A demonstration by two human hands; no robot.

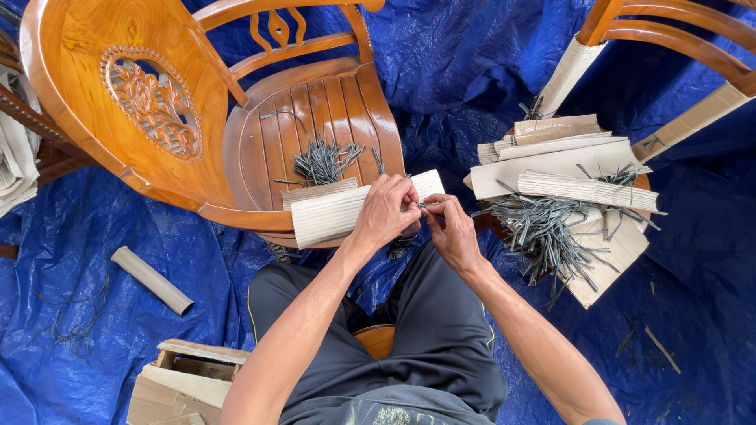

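A carved wooden chair (118, 102) lies tipped in front of me on a blue tarp. A sheet of corrugated cardboard (327, 216) is wrapped around its front seat rail. My left hand (386, 211) presses on that cardboard at its right end. My right hand (449, 228) meets it there, fingertips pinched on a thin grey tie strip (428, 205). A small bundle of the same grey strips (324, 161) rests on the chair seat.
To the right lie stacked cardboard pieces (567, 169) and a heap of grey strips (543, 228), below a second chair with wrapped legs (571, 71). A cardboard roll (151, 280) lies at left. A wooden crate (185, 382) sits near my left knee.
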